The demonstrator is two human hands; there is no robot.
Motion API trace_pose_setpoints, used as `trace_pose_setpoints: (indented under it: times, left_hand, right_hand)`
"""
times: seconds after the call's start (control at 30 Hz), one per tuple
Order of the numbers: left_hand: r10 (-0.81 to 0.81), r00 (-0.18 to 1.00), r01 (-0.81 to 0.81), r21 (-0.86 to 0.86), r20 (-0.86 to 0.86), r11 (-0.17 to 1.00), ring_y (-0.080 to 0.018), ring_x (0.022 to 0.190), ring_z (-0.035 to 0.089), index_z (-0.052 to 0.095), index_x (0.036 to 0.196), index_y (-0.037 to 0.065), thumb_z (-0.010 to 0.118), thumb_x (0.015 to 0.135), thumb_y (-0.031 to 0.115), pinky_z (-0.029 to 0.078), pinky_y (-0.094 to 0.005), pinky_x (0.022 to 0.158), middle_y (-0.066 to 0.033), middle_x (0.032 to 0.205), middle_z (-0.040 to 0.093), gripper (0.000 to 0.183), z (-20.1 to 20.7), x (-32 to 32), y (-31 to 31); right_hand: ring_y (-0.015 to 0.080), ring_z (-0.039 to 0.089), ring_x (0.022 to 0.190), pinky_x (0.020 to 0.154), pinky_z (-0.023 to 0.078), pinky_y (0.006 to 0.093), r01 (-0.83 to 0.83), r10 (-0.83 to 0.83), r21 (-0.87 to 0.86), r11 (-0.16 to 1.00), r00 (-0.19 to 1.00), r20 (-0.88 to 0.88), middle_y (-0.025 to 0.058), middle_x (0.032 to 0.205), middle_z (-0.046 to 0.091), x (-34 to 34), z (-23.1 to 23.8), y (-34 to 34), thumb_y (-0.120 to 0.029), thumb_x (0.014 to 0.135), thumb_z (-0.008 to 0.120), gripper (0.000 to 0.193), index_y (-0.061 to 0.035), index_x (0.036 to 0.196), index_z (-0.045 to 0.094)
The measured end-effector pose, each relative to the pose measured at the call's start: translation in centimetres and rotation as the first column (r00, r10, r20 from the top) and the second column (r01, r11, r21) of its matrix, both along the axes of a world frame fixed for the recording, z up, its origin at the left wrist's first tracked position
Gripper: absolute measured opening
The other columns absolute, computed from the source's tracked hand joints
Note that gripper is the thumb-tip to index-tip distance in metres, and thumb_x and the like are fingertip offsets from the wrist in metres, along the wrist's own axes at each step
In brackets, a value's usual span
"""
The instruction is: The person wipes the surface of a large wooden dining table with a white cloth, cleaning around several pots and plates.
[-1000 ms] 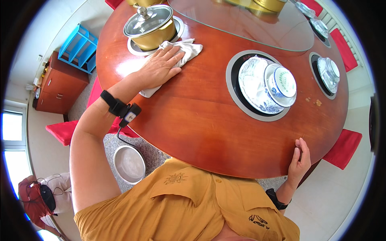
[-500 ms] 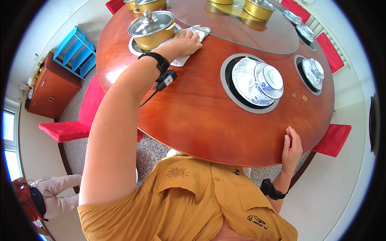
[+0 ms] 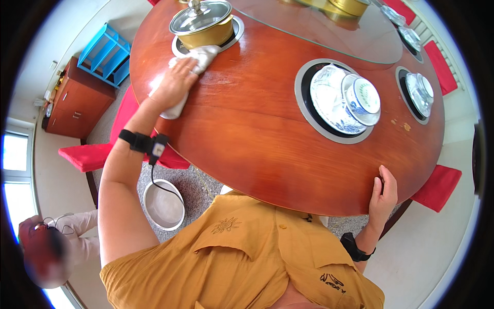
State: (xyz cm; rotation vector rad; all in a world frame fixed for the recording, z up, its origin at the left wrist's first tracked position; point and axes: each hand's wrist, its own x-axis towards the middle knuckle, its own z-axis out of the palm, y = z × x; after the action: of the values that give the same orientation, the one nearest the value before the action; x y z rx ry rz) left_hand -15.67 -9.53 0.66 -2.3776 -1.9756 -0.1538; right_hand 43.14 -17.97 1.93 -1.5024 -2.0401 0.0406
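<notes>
My left hand [image 3: 177, 85] lies on a white cloth [image 3: 206, 55], pressing it against the reddish-brown round table [image 3: 247, 139] near its left edge. Part of the cloth pokes out below the palm. Just beyond it stands a gold pot [image 3: 206, 35] with a glass lid, on a dark inset plate with a metal ring. My right hand [image 3: 383, 195] rests at the near right table edge, its fingers extended and holding nothing. A plastic-wrapped stack of blue-and-white dishes [image 3: 334, 100] sits on another inset plate between the hands, farther in.
A glass turntable [image 3: 329, 41] with gold pots fills the far middle. More wrapped dishes [image 3: 419, 92] stand at the right. Red chairs [image 3: 85, 156] surround the table. A metal basin [image 3: 163, 206] is on the floor at the left. Another person [image 3: 51, 247] is at the lower left.
My left hand has drawn the cloth from beside the pot toward me and to the left edge. My right hand stays at the table edge. The basin now shows below my arm.
</notes>
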Motion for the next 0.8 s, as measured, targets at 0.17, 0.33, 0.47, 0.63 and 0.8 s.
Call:
trace_pose_setpoints:
  times: [0.17,0.33,0.47,0.63,0.8]
  left_hand:
    - [0.156,0.979,-0.168,-0.081,-0.132,0.983,-0.0341,0.140,0.025,0.037,0.141,0.002,0.031,0.100,0.032,0.019,-0.0418,0.114,-0.0202,0.148,0.032,0.051,1.0,-6.2,2.8]
    - [0.090,0.932,-0.156,-0.163,-0.352,0.974,-0.0365,0.140,0.024,0.037,0.141,0.003,0.030,0.100,0.032,0.019,-0.0440,0.114,-0.0211,0.149,0.030,0.050,0.8,-11.2,7.4]
    - [0.195,0.919,-0.248,-0.116,-0.342,0.962,-0.0344,0.138,0.027,0.045,0.136,0.011,0.029,0.101,0.032,0.024,-0.0449,0.113,-0.0142,0.149,0.033,0.044,0.2,-12.3,10.9]
    - [0.147,0.863,-0.223,-0.103,-0.483,0.969,-0.0298,0.138,0.029,0.042,0.139,0.015,0.027,0.101,0.034,0.026,-0.0441,0.112,-0.0106,0.147,0.036,0.046,-0.8,-15.1,13.4]
    - [0.190,0.882,-0.235,-0.053,-0.430,0.971,-0.0301,0.139,0.027,0.039,0.142,0.016,0.027,0.100,0.036,0.024,-0.0502,0.112,-0.0089,0.148,0.036,0.048,-0.8,-13.9,12.9]
  right_hand:
    - [0.0303,0.061,0.100,0.087,0.048,0.0361,0.038,-0.039,-0.017,0.999,0.998,-0.045,0.0153,0.109,0.064,-0.2,-0.1,0.1,-0.005,0.091,0.056,0.023,0.0008,0.112,0.061]
    - [0.0277,0.062,0.099,0.087,0.049,0.0339,0.043,-0.045,-0.022,0.999,0.997,-0.061,0.0145,0.110,0.064,-0.1,-0.3,0.3,-0.003,0.091,0.055,0.023,0.0010,0.113,0.061]
    - [0.0251,0.063,0.098,0.085,0.050,0.0324,0.054,-0.058,-0.045,0.998,0.993,-0.104,0.0144,0.109,0.064,0.1,-0.4,0.3,-0.003,0.092,0.055,0.023,0.0013,0.114,0.061]
    - [0.0226,0.063,0.097,0.084,0.050,0.0310,0.059,-0.067,-0.050,0.997,0.983,-0.169,0.0137,0.108,0.064,0.9,-0.8,0.4,-0.002,0.092,0.054,0.025,0.0013,0.116,0.060]
    - [0.0216,0.062,0.103,0.090,0.048,0.0309,0.058,-0.073,-0.084,0.995,0.979,-0.190,0.0139,0.112,0.064,0.7,-0.7,0.3,-0.003,0.094,0.051,0.026,0.0022,0.119,0.058]
